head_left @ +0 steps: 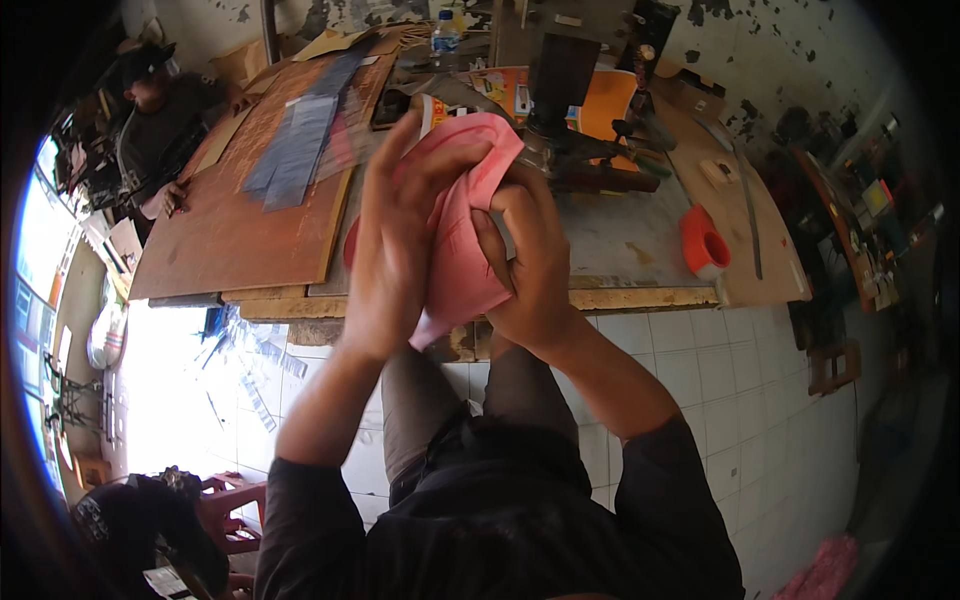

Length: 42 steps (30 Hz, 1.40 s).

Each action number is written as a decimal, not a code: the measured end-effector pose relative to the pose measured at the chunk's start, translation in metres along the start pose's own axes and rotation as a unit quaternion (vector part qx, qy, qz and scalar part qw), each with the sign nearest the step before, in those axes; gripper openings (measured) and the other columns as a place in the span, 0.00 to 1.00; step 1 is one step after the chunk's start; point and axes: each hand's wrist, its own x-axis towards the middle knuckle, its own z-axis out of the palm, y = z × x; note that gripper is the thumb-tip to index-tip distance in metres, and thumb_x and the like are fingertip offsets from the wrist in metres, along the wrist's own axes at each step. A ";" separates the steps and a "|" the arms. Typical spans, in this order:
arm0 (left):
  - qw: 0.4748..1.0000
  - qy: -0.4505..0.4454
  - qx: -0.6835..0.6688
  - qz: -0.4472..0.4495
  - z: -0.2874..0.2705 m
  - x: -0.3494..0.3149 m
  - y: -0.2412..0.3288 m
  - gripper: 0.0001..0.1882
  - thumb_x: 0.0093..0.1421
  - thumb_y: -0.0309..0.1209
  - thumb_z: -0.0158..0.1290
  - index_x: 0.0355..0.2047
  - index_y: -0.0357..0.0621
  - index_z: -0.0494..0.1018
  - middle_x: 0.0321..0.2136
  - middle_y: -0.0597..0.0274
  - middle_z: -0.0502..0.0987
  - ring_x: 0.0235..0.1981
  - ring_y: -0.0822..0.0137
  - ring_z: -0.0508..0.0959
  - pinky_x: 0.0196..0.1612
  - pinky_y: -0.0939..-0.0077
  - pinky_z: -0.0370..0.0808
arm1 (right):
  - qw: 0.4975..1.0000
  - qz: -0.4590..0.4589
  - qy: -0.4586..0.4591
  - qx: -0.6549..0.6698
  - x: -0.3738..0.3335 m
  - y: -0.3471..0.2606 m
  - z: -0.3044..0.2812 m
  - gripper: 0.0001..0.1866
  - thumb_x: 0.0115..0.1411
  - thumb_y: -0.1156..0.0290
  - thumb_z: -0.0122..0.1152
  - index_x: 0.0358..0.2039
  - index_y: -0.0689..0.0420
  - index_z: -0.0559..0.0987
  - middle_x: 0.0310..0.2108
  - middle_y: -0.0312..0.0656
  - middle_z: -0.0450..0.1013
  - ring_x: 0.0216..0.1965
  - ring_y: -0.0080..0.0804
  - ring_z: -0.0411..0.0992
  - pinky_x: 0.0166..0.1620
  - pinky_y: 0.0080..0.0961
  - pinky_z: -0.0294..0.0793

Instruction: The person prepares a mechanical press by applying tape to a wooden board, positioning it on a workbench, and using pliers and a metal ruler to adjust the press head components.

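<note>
A soft pink sheet (465, 255), folded over into a loop at its top, is held up in front of me above the table's near edge. My left hand (388, 245) is upright along its left side, slightly blurred, with bent fingers reaching into the upper fold. At the sheet's right edge my right hand (535, 250) is closed, its thumb pressing the front while the other fingers curl behind. Thin dark lines mark the front of the sheet. The hands cover part of it.
A dark machine (562, 85) stands on the table beyond my hands. To its right are a red ring-shaped roll (704, 243) and a long metal strip (748, 200). Grey strips (300, 145) lie on a brown board (240, 215), beside which a person (165, 115) sits. A bottle (445, 35) stands behind.
</note>
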 end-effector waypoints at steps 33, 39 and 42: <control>0.845 0.064 0.496 -0.190 -0.234 -0.016 -0.059 0.18 0.71 0.39 0.60 0.49 0.34 0.82 0.35 0.52 0.86 0.38 0.70 0.81 0.44 0.69 0.79 | 0.856 0.352 -0.073 -0.372 -0.101 0.195 -0.284 0.14 0.69 0.66 0.65 0.44 0.66 0.84 0.35 0.53 0.84 0.39 0.44 0.84 0.44 0.37 0.79; 0.843 0.056 0.504 -0.179 -0.240 0.017 -0.078 0.18 0.71 0.39 0.59 0.49 0.34 0.82 0.36 0.52 0.86 0.38 0.69 0.82 0.45 0.68 0.78 | 0.830 0.339 -0.098 -0.432 -0.089 0.220 -0.271 0.11 0.69 0.70 0.62 0.41 0.66 0.84 0.36 0.59 0.83 0.41 0.54 0.84 0.44 0.40 0.80; 0.838 0.054 0.502 -0.208 -0.253 0.024 -0.084 0.20 0.72 0.40 0.58 0.51 0.34 0.82 0.37 0.51 0.86 0.39 0.68 0.82 0.46 0.68 0.78 | 0.821 0.329 -0.116 -0.452 -0.084 0.228 -0.267 0.10 0.68 0.70 0.62 0.38 0.64 0.85 0.36 0.58 0.83 0.42 0.59 0.82 0.46 0.46 0.80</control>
